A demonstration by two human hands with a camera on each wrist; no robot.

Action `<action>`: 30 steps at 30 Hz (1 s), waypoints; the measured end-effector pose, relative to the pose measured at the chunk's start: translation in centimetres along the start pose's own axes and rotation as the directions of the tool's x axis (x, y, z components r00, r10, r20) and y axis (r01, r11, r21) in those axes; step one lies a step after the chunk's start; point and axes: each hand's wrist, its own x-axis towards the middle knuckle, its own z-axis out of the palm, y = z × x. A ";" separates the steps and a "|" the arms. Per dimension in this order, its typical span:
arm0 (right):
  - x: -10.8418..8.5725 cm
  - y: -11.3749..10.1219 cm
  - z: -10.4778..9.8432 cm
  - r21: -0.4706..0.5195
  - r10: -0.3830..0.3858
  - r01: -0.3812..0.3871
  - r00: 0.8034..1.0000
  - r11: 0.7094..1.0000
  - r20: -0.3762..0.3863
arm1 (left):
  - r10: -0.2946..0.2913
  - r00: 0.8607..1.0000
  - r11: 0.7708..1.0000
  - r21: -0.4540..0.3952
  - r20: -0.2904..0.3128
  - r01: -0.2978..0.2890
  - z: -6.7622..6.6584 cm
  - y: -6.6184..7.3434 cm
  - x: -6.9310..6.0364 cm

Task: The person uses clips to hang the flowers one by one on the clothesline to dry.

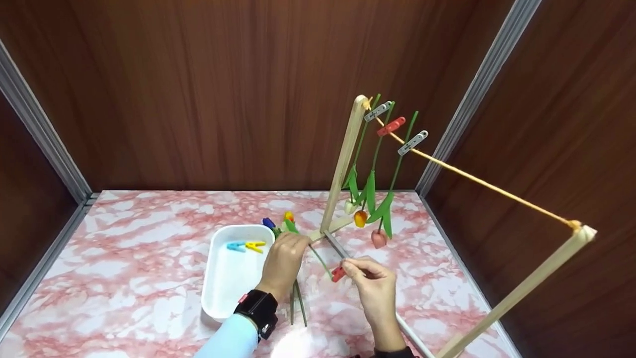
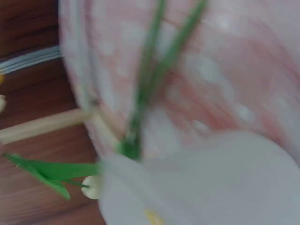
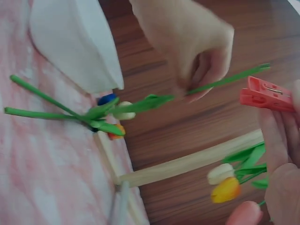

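My left hand [image 1: 284, 261] pinches the green stem of an artificial tulip [image 3: 154, 101], whose pale bloom points toward the tray. Facing it, my right hand [image 1: 373, 288] holds a red clothespin [image 3: 269, 95] between thumb and fingers. The bare end of the stem lies close by the clothespin; whether they touch I cannot tell. Under my left hand, loose tulips with blue and orange-yellow blooms [image 1: 289, 216] lie on the table, stems toward me. In the blurred left wrist view a white bloom [image 2: 92, 187] with green leaves shows, but no hand.
A wooden stand [image 1: 343, 164] carries an orange cord [image 1: 487, 184] across to a right post [image 1: 521, 291]. Three tulips hang bloom-down there from grey and red clothespins [image 1: 391, 127]. The white tray [image 1: 211, 278] at left holds a blue and a yellow clothespin [image 1: 255, 246].
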 end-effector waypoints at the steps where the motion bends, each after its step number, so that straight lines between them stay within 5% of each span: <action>1: 0.1 -0.3 0.0 0.007 -0.032 0.032 0.999 0.999 -0.011 | -0.035 0.997 0.998 -0.045 -0.069 0.032 -0.2 0.2 0.4; 5: 0.2 -1.7 -0.2 0.037 -0.146 0.147 0.989 0.988 -0.039 | -0.197 0.953 0.961 -0.239 -0.232 0.141 -1.1 1.3 2.3; 12: 0.8 -4.8 -0.6 0.098 -0.292 0.295 0.956 0.951 -0.037 | -0.403 0.884 0.847 -0.462 -0.238 0.262 -3.1 2.8 5.4; 18: 1.5 -8.0 -0.8 0.064 -0.309 0.310 0.951 0.949 -0.032 | -0.413 0.870 0.813 -0.538 -0.269 0.220 -4.5 4.2 7.4; 21: 1.9 -9.6 -1.1 0.063 -0.339 0.341 0.940 0.938 -0.040 | -0.439 0.864 0.784 -0.575 -0.245 0.235 -5.1 5.2 8.3; 25: 2.7 -11.8 -1.5 0.045 -0.405 0.410 0.910 0.911 -0.090 | -0.490 0.857 0.714 -0.636 -0.156 0.292 -5.6 6.6 9.7; 30: 4.2 -14.1 -2.1 -0.063 -0.436 0.432 0.882 0.900 -0.178 | -0.535 0.845 0.566 -0.738 0.010 0.367 -5.3 8.6 11.5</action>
